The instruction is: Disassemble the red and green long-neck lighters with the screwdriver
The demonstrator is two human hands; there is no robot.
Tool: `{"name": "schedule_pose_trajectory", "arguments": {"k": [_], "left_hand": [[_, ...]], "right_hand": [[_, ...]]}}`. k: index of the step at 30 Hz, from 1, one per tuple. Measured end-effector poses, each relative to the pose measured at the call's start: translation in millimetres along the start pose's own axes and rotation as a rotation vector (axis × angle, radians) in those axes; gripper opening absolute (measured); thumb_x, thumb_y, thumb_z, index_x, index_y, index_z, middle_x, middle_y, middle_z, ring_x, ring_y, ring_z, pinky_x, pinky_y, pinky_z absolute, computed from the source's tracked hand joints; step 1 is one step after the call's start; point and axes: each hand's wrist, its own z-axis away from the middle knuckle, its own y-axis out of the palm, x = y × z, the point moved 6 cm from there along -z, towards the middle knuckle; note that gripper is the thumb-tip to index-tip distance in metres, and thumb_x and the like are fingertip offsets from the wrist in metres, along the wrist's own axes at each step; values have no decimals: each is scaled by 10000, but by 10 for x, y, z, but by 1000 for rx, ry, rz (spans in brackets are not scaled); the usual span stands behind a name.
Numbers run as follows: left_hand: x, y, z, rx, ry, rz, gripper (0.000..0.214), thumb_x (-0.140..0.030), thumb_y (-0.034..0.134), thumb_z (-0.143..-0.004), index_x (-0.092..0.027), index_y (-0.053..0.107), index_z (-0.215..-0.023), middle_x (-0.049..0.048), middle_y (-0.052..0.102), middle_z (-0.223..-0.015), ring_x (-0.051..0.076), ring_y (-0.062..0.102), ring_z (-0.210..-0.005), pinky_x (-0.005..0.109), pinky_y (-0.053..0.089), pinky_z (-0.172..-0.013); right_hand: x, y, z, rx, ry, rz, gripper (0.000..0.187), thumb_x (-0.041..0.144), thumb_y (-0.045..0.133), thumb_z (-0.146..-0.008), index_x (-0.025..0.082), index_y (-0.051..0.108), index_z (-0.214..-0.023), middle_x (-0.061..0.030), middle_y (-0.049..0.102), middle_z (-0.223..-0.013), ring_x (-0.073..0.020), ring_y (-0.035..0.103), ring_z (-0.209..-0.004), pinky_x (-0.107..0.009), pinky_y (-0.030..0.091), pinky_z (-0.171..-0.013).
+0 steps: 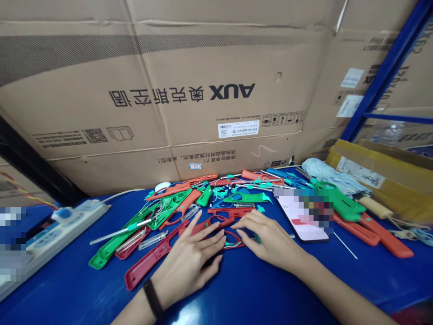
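My left hand [191, 259], with a black band on the wrist, lies flat on the blue table with fingers stretched out over a red plastic handle shell [216, 221]. My right hand [267, 237] rests beside it, fingers extended toward the left, touching small parts near a thin red ring-shaped piece [233, 241]. Neither hand grips anything. Around them lies a pile of red and green plastic handle shells [169, 205], metal rods [115, 233] and clear tubes [152, 240].
A phone [304, 216] lies on the blue table [270, 289] right of my hands. A white power strip [57, 230] sits at the left edge. Large cardboard boxes [189, 90] wall off the back; a folded umbrella [338, 180] and a yellow box [385, 176] lie at right.
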Motion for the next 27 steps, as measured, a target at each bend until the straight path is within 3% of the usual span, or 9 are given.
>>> {"name": "schedule_pose_trajectory", "arguments": {"k": [4, 7, 12, 19, 23, 27], "left_hand": [[120, -34, 20, 0, -26, 41, 356, -244, 518, -891, -255, 549, -1245, 45, 648, -1196, 233, 534, -1193, 584, 139, -1115], [362, -161, 50, -65, -154, 9, 359, -205, 494, -894, -259, 533, -1247, 61, 605, -1255, 224, 528, -1189, 572, 242, -1085], [678, -200, 145, 48, -282, -36, 322, -291, 578, -849, -258, 579, -1170, 33, 687, -1099, 230, 613, -1051, 621, 88, -1096], [650, -182, 106, 98, -222, 8, 305, -323, 578, -845, -228, 627, -1130, 34, 728, -933, 186, 676, -876, 520, 219, -1108], [615, -286, 70, 13, -199, -22, 298, -309, 611, -796, -207, 653, -1072, 28, 732, -853, 182, 687, -775, 497, 319, -1071], [624, -433, 97, -101, -213, -2, 307, -326, 636, -784, -208, 653, -1066, 41, 734, -927, 203, 686, -782, 490, 447, -960]], "right_hand": [[-44, -145, 5, -160, 1, -9, 187, 172, 474, -885, 220, 629, -977, -41, 657, -903, -177, 589, -865, -334, 487, -802], [-46, -172, 11, -201, -7, -17, 194, 176, 464, -888, 223, 628, -979, -42, 657, -902, -178, 585, -861, -325, 491, -773], [-54, -191, 11, -209, 6, 5, 184, 178, 471, -879, 215, 630, -964, -31, 660, -872, -173, 585, -833, -305, 486, -722], [-132, -306, 20, -283, 47, 25, 195, 201, 455, -887, 221, 639, -948, -26, 667, -863, -162, 593, -816, -295, 478, -725], [-164, -363, 19, -310, 61, 35, 181, 223, 461, -887, 225, 637, -925, -23, 671, -845, -165, 592, -776, -295, 480, -699], [-250, -485, 14, -377, 102, 29, 169, 201, 491, -869, 225, 647, -929, -24, 671, -854, -169, 588, -776, -298, 466, -720]]}}
